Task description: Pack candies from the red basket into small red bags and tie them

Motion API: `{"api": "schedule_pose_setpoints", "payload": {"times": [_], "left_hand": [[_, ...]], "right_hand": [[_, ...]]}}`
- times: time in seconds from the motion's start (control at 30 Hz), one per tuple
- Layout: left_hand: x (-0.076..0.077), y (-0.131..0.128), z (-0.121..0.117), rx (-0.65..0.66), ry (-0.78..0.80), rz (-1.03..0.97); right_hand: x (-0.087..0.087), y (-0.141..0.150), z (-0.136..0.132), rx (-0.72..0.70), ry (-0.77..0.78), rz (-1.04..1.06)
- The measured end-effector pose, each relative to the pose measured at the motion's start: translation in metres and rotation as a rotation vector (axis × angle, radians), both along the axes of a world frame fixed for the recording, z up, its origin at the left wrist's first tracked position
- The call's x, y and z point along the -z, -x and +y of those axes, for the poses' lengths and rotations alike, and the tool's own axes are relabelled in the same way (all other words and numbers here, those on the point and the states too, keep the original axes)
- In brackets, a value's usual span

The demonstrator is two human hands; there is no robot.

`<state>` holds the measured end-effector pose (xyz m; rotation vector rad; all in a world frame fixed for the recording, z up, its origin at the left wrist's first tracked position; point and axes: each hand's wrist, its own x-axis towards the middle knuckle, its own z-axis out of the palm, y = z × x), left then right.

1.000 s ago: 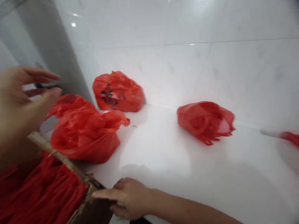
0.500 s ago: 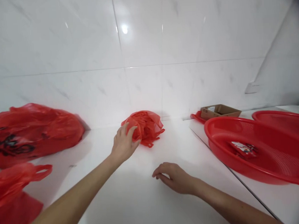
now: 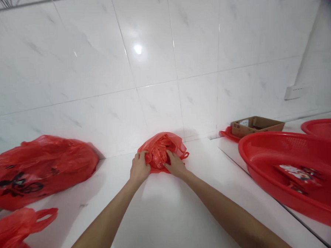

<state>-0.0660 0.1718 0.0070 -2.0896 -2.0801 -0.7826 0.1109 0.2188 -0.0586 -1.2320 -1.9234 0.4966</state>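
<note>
A crumpled red plastic bag (image 3: 174,139) lies on the white counter against the tiled wall, its mouth facing me. More bunched red plastic (image 3: 158,156) shows inside it. My left hand (image 3: 140,169) has its fingers curled over the bag's left edge, gripping it. On the other side, my right hand (image 3: 176,165) reaches into the mouth, thumb and fingers closed around some of the red plastic. Its fingertips are partly hidden in the folds.
A large full red bag (image 3: 70,162) with black print lies at the left, and another red bag with a handle loop (image 3: 21,227) sits nearer. To the right stand a red plastic basket (image 3: 255,145) holding printed packets (image 3: 298,176), a second red basket (image 3: 321,125) and a cardboard box (image 3: 243,129).
My right hand has moved forward from the counter into the bag's mouth. The left hand keeps at the bag's left side. The bag is now opened wider towards me, and the view has shifted.
</note>
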Motion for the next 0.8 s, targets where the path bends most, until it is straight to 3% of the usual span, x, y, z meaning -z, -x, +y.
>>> {"api": "schedule_pose_setpoints", "payload": {"times": [0.13, 0.23, 0.47, 0.8], "left_hand": [[-0.010, -0.015, 0.006, 0.101, -0.088, 0.162], [-0.007, -0.022, 0.023, 0.182, -0.015, 0.357], [0.015, -0.020, 0.040, 0.115, 0.079, 0.422], [0.020, -0.048, 0.035, 0.159, 0.095, 0.431]], "right_hand": [[0.027, 0.013, -0.003, -0.046, 0.060, -0.033], [0.033, 0.014, -0.009, -0.066, 0.103, -0.059], [0.020, -0.034, -0.036, -0.102, 0.215, -0.151], [-0.001, -0.099, -0.103, -0.004, 0.360, -0.115]]}}
